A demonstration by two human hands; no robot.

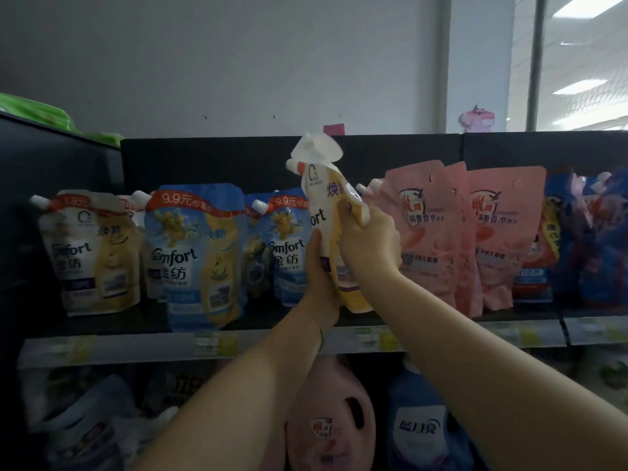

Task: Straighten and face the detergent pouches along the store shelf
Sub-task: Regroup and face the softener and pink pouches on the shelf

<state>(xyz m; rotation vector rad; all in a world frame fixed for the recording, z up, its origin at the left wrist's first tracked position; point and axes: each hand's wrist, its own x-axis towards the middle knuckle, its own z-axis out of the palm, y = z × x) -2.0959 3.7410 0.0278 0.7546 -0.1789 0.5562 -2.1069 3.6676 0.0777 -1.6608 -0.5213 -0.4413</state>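
Note:
I hold a white and yellow Comfort pouch [331,212] with both hands above the shelf [306,341], tilted and crumpled at its top. My left hand [317,266] grips its lower left side. My right hand [368,239] grips its right side near the spout. Left of it stand blue Comfort pouches [197,253] [289,246] and a white and yellow one [91,253]. Pink pouches [428,232] [503,232] stand upright on the right, just behind my right hand.
Blue and red pouches [584,239] fill the shelf's far right. Below the price strip sit a pink jug [329,416], a blue jug [424,426] and dim bags at the left. Green packs [37,113] lie atop the left unit.

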